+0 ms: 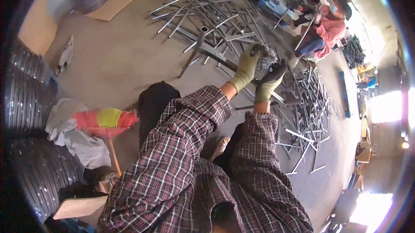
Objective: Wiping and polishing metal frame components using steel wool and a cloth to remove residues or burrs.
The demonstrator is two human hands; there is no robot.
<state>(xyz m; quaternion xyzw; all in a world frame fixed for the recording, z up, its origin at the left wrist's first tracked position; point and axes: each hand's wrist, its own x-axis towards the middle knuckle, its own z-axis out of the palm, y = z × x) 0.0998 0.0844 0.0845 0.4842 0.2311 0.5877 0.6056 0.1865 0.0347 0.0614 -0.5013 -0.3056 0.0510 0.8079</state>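
My left hand (247,65), in a pale green glove with dark fingertips, is closed on a crumpled, shiny silvery bundle (269,57). What the bundle is made of is too small to make out. Just below and to its right is my right hand (271,81), in a green glove with a dark palm. Its thumb and fingers are apart, cupped beside the bundle. Beneath both hands lies a metal tube frame (212,53) with a short upright tube (201,38). Another round tube (276,103) crosses under my right wrist.
Loose metal tubes (220,15) cover the floor ahead, with another pile (307,103) at right. A person in a pink top (330,32) sits at the far right, holding a tube. At left are black coils (39,168), a grey cloth (86,146) and a red-and-yellow broom (108,120).
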